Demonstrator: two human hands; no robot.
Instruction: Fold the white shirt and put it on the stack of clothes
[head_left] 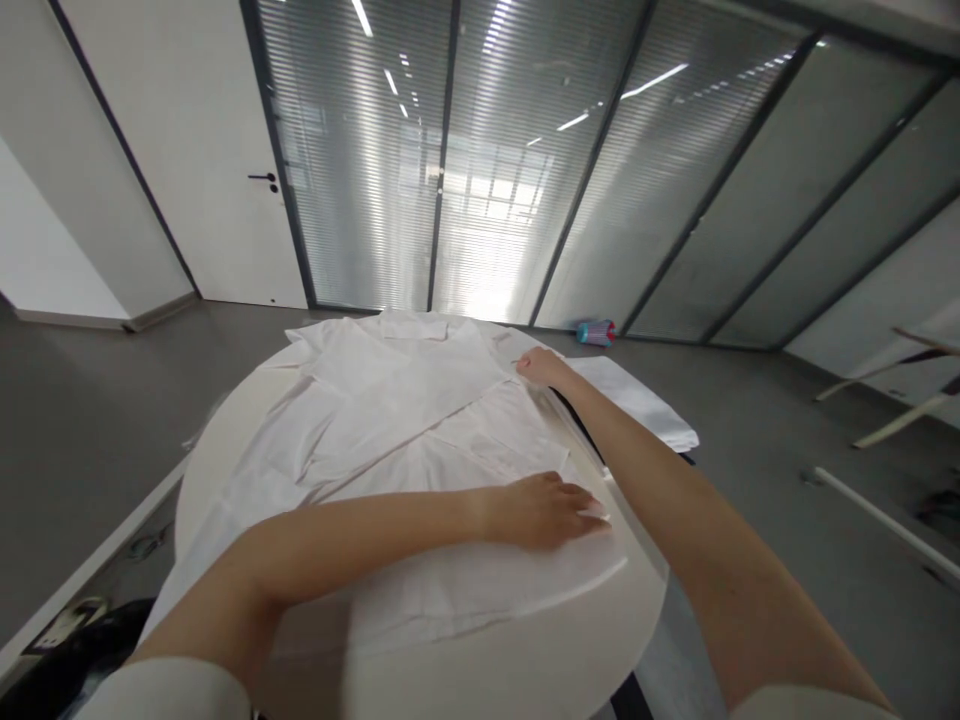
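Note:
A white shirt (397, 385) lies spread over a round white table (600, 625), wrinkled, with a collar-like band at its far end and its hem towards me. My left hand (544, 512) reaches across the near part of the shirt and rests on it close to the right edge, fingers stretched out. Farther off, my right hand (541, 367) is closed on the cloth at the shirt's far right side. Its fingertips are hidden in the grip.
Folded white cloth (630, 400) lies beyond the table's right side. A blue and pink cylindrical object (595, 333) sits on the floor by the glass partition (495, 200). A door (187, 150) stands at left, chair legs (900, 410) at right, and a black item (75, 650) at lower left.

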